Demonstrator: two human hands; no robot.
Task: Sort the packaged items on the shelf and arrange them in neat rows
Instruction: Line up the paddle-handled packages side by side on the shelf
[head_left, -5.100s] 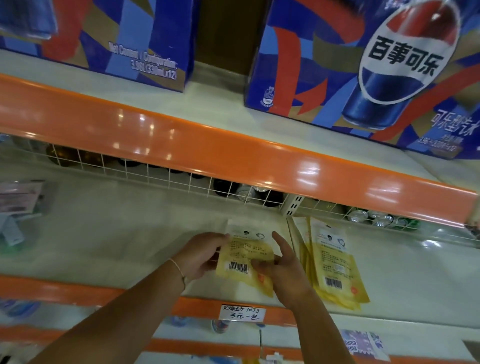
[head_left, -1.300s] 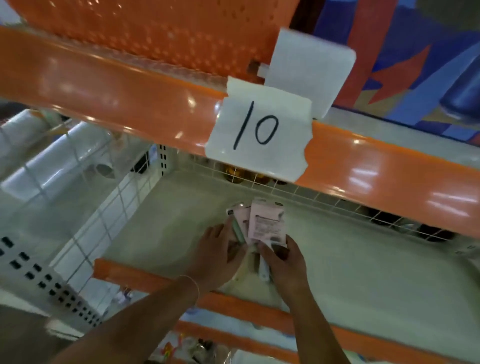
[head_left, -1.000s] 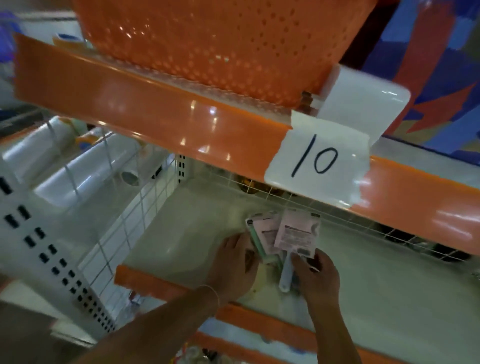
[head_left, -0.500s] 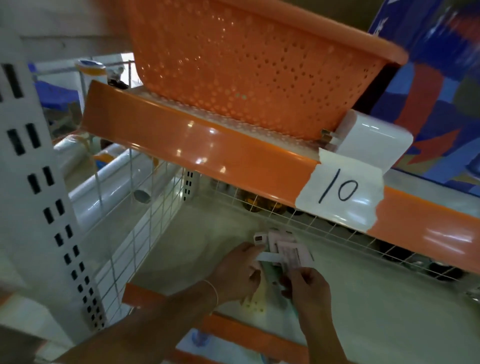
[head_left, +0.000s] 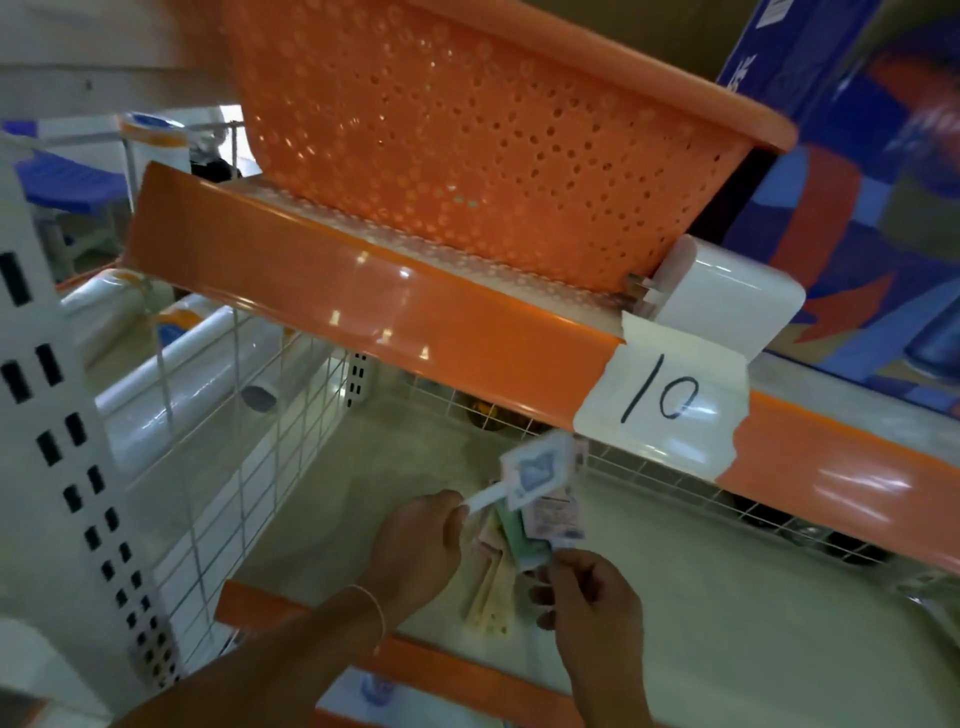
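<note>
Small carded packets sit near the front left of the pale shelf. My left hand pinches the white handle of one packet and holds it lifted and tilted, its blue-printed card blurred. My right hand grips the lower end of a small bunch of packets, with a pink-white card on top and a green one under it. A pale yellow packet lies flat on the shelf between my hands.
A white wire grid walls the shelf on the left, with plastic rolls behind it. Above hangs an orange shelf edge with a paper label "10". An orange perforated basket and a blue printed carton stand on that upper shelf.
Five seconds ago both hands held a yellow packet further right. Since then the view swung left to the shelf's end, and my left hand has pulled one packet up out of the bunch.
</note>
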